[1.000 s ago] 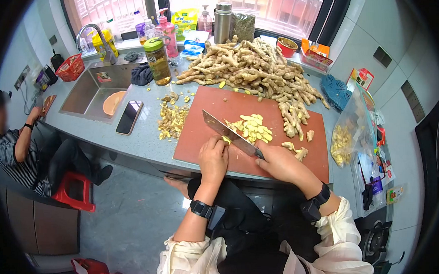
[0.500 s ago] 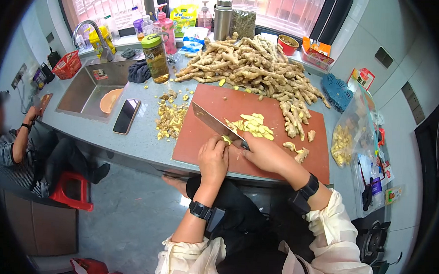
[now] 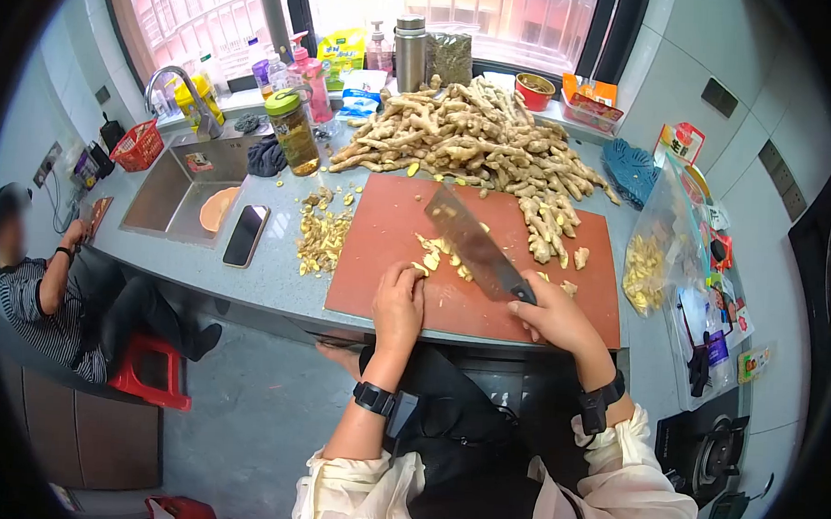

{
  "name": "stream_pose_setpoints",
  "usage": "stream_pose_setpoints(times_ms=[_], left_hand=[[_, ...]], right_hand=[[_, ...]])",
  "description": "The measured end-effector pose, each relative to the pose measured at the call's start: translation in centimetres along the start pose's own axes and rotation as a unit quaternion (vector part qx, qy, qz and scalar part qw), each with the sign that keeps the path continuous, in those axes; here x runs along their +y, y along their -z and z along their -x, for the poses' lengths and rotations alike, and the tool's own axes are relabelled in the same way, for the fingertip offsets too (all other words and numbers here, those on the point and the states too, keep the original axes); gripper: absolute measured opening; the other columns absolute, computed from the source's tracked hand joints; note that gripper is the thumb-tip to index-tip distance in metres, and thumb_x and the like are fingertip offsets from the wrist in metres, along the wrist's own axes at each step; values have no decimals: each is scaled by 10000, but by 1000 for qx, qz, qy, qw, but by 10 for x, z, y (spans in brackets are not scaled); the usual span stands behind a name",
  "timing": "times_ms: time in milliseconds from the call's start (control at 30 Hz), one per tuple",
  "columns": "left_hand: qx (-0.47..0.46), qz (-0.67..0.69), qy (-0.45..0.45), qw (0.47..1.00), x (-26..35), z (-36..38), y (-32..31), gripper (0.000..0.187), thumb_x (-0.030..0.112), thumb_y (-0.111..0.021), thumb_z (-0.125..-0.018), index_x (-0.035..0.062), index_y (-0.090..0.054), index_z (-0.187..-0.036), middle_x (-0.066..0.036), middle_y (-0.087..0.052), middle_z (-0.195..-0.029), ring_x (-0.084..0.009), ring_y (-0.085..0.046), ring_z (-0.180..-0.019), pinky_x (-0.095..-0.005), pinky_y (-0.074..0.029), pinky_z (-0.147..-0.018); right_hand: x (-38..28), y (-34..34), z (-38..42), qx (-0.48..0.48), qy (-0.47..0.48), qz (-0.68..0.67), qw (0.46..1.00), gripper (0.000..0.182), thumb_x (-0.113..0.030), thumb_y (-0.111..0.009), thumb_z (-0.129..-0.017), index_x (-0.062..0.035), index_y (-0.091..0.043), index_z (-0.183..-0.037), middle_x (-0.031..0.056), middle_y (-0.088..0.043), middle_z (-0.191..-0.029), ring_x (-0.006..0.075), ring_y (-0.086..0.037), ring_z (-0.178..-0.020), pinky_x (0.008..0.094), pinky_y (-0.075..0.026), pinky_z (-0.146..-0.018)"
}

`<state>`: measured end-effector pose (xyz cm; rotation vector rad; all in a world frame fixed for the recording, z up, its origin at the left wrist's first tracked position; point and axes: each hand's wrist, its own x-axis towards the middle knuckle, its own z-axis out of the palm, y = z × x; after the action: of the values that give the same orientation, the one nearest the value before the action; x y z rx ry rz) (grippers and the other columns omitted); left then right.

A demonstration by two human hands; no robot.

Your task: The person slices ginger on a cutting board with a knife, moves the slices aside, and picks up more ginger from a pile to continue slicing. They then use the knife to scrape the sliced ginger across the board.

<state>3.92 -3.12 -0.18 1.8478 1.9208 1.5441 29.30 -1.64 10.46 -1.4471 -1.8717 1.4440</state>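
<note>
My right hand point(image 3: 557, 312) is closed round the black handle of a cleaver point(image 3: 476, 248). The broad blade tilts up to the left over the red-brown cutting board point(image 3: 380, 216), partly covering sliced ginger point(image 3: 431, 258). My left hand point(image 3: 400, 301) rests at the board's front with its fingers curled on a small piece of ginger point(image 3: 421, 268), mostly hidden under the fingertips. Whole ginger roots point(image 3: 467, 132) form a large heap behind the board, and some spill onto its far right part.
Ginger trimmings point(image 3: 324, 237) lie left of the board, beside a phone point(image 3: 246, 236) and a green-lidded bottle point(image 3: 292, 132). A sink point(image 3: 173, 193) is farther left. Bagged ginger point(image 3: 645, 270) stands at right. Another person point(image 3: 48, 290) sits at far left holding a brown board-like object.
The cleaver has moved right and away from my left hand, its blade now turned broadside over the slices. My left hand stays near the same spot. The camera view has shifted slightly.
</note>
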Motion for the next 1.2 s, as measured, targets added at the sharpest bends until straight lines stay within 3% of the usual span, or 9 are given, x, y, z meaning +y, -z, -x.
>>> stream_pose_setpoints(times_ms=[33, 100, 333, 500, 633, 700, 833, 867, 1200], left_hand=[[-17, 22, 24, 999, 2, -1, 0, 166, 39, -736, -867, 26, -731, -1032, -125, -697, -1131, -351, -684, -1029, -440, -542, -920], [-36, 13, 24, 999, 6, -3, -3, 217, 39, -733, -868, 20, -723, -1084, -136, -687, -1173, -359, -677, -1062, -439, -539, -941], [-100, -21, 8, 995, 23, -16, -32, 399, 35, -718, -878, -4, -660, -1270, -180, -641, -1305, -366, -626, -1204, -425, -509, -1035], [-164, 40, 2, 986, 27, -30, -50, 498, 19, -690, -896, 10, -581, -1381, -192, -631, -1309, -348, -640, -1197, -416, -508, -1039], [-139, 35, -5, 990, 29, -33, -40, 412, 33, -722, -896, 12, -634, -1298, -157, -644, -1192, -299, -685, -1082, -385, -559, -921], [-110, 11, 51, 993, 32, -31, -29, 332, 106, -752, -861, 24, -666, -1171, -169, -636, -1128, -369, -632, -1067, -448, -519, -917], [-93, -7, 98, 991, 10, -19, -16, 244, 123, -773, -865, 27, -668, -1063, -143, -619, -981, -316, -627, -898, -413, -512, -792], [-72, -4, 65, 995, 8, -19, -16, 209, 120, -778, -866, 25, -669, -1018, -131, -609, -936, -294, -623, -849, -396, -506, -752], [-88, 28, 99, 991, 11, -19, -15, 178, 136, -781, -875, 21, -683, -967, -126, -606, -910, -296, -625, -841, -404, -510, -753]], right_hand=[[5, 1, 4, 1, 0, -4, 1000, 322, -170, -676, -981, -22, -564, -1244, 73, -630, -743, 183, -653, -618, 326, -511, -571], [15, 5, 11, 55, 20, -118, 991, 304, -96, -652, -982, -34, -572, -1268, -14, -550, -693, 55, -551, -531, 246, -445, -495], [50, 27, 18, 95, 47, -206, 973, 303, -101, -657, -988, -10, -568, -1262, -1, -569, -699, 71, -548, -511, 242, -450, -481], [70, 34, 19, 68, 37, -226, 971, 318, -119, -662, -990, -13, -558, -1272, 4, -574, -724, 73, -558, -530, 243, -454, -489], [82, 36, 18, 56, 39, -227, 971, 348, -133, -667, -992, -15, -548, -1297, 9, -578, -751, 80, -557, -535, 249, -459, -502], [89, 35, 17, 30, 23, -240, 970, 370, -148, -681, -989, -9, -552, -1307, 20, -589, -774, 88, -565, -541, 254, -463, -513], [89, 34, 16, 8, 12, -204, 979, 379, -154, -691, -986, -2, -561, -1307, 22, -602, -777, 91, -576, -550, 257, -466, -522], [89, 35, 16, -2, 11, -203, 979, 374, -153, -695, -983, -1, -567, -1300, 23, -608, -776, 90, -580, -554, 256, -465, -524], [90, 46, 11, -56, -11, -223, 973, 391, -136, -703, -982, 9, -572, -1321, 24, -620, -782, 87, -608, -598, 247, -512, -552]])
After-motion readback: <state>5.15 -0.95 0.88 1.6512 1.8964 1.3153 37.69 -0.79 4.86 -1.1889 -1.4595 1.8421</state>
